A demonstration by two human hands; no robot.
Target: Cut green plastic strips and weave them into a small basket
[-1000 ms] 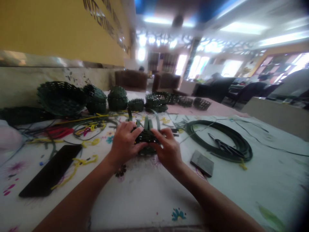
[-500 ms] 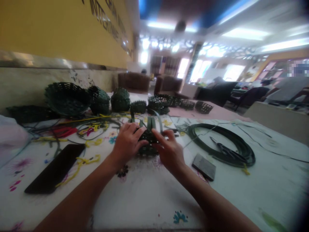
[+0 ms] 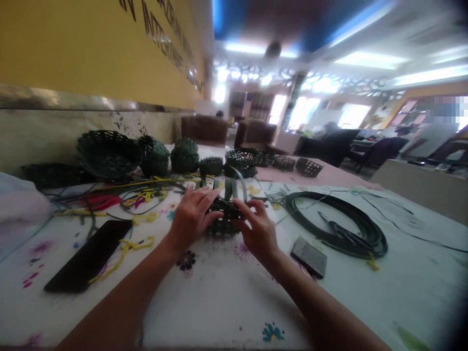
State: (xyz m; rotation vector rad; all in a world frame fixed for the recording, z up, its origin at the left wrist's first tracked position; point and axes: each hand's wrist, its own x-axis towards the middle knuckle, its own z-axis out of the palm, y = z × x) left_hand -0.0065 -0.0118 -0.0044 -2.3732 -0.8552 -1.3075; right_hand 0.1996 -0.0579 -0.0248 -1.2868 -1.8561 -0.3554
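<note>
A small dark green woven basket [image 3: 224,218] with loose strips standing up from it sits on the white flowered tablecloth [image 3: 226,292]. My left hand [image 3: 190,217] grips its left side, fingers curled over the top. From the right, my right hand [image 3: 258,229] pinches the basket's rim with thumb and fingers. Both hands rest near the table's middle.
Several finished green baskets [image 3: 109,153] line the back of the table. A black phone [image 3: 89,253] lies at the left among yellow and red cords [image 3: 124,246]. A coil of green strip with scissors [image 3: 340,226] and a small dark block [image 3: 309,256] lie at the right. People sit far back right.
The view has drifted a little; both hands stay on the small basket, with the fingers shifting slightly on its top.
</note>
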